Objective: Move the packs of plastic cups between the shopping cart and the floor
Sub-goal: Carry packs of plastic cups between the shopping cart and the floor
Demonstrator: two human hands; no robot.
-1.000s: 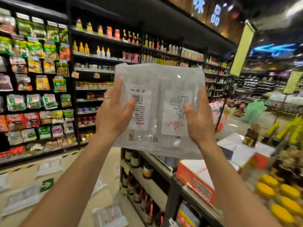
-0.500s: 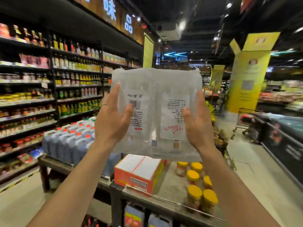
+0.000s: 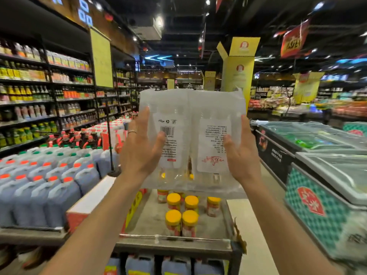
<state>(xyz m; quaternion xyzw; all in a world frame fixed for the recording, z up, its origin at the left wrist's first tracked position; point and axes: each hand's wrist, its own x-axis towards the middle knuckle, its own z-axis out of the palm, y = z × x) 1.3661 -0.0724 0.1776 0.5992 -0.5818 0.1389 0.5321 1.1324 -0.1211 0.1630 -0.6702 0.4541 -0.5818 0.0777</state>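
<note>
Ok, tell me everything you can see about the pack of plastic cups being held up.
The pack of plastic cups is clear, crinkly film, seemingly two sleeves side by side, each with a white printed label; the left one shows a barcode. It is held vertical in the air, labels toward the camera. The left hand grips its left edge and the right hand its right edge, thumbs across the front.

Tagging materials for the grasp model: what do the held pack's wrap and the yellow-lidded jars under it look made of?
The pack looks like thin clear plastic film: glossy, wrinkled, and the background shows through it. The jars have see-through bodies, either glass or rigid plastic; I cannot tell which. Their yellow lids are smooth and opaque, probably plastic.
</note>
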